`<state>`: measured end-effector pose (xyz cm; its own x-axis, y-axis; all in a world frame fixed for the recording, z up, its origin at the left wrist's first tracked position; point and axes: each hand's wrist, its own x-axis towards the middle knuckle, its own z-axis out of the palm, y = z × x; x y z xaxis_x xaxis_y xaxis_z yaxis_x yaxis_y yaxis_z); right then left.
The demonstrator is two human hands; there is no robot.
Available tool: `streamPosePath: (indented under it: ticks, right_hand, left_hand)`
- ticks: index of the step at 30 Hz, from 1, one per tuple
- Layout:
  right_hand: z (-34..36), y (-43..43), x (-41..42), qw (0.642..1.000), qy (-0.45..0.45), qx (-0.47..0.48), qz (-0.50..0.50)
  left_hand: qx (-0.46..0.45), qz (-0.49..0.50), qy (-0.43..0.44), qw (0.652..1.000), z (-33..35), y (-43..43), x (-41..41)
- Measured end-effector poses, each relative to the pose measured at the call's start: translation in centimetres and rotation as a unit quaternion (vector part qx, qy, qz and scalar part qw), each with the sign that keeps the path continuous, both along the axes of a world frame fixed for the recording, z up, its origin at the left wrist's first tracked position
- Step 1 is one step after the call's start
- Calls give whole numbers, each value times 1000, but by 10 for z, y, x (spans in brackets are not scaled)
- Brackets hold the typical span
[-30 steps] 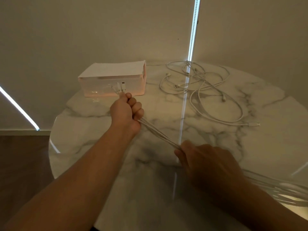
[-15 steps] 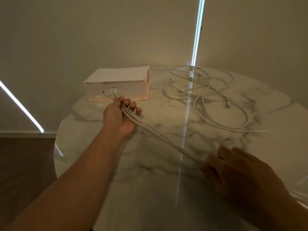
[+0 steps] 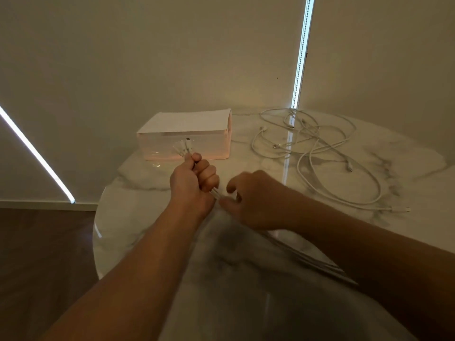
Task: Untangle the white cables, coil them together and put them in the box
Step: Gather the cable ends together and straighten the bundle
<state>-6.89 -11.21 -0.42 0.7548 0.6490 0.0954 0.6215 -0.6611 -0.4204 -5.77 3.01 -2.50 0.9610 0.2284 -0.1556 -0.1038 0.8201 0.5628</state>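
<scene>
My left hand (image 3: 194, 183) grips a bundle of white cables (image 3: 216, 193) in a fist, and their plug ends (image 3: 184, 146) stick up above my thumb. Just right of it, my right hand (image 3: 253, 200) pinches the same bundle close below the fist. The rest of the bundle (image 3: 320, 264) trails under my right forearm toward the lower right. A loose tangle of white cables (image 3: 317, 153) lies on the far right of the table. The pale box (image 3: 187, 134) stands behind my left hand, near the wall.
The round marble table (image 3: 246, 279) ends in a curved edge on the left, over a dark wood floor (image 3: 44, 254). Walls stand close behind the box and the tangle. A bright strip of light (image 3: 301, 57) runs down the wall.
My right hand has slid up along the bundle from the lower right to just beside my left hand. The left hand has closed from loose fingers into a tight fist.
</scene>
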Motion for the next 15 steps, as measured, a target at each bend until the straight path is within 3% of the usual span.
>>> streamPosePath:
  ticks: [3,6,8,11,15]
  right_hand:
    - [16,2,25,991,33,111,-65]
    - [34,5,38,967,92,220,-93]
    - [39,8,42,961,96,241,-92]
    - [40,16,52,967,52,229,-101]
    - [38,17,55,961,96,244,-83]
  left_hand:
    - [79,-62,-3,995,2,-2,-5]
    - [236,-138,-3,962,8,-10,-12]
    - [300,-154,-7,941,11,-13,-16]
    - [328,-163,-14,930,12,-15,-18]
    - [320,-165,-4,933,11,-14,-17]
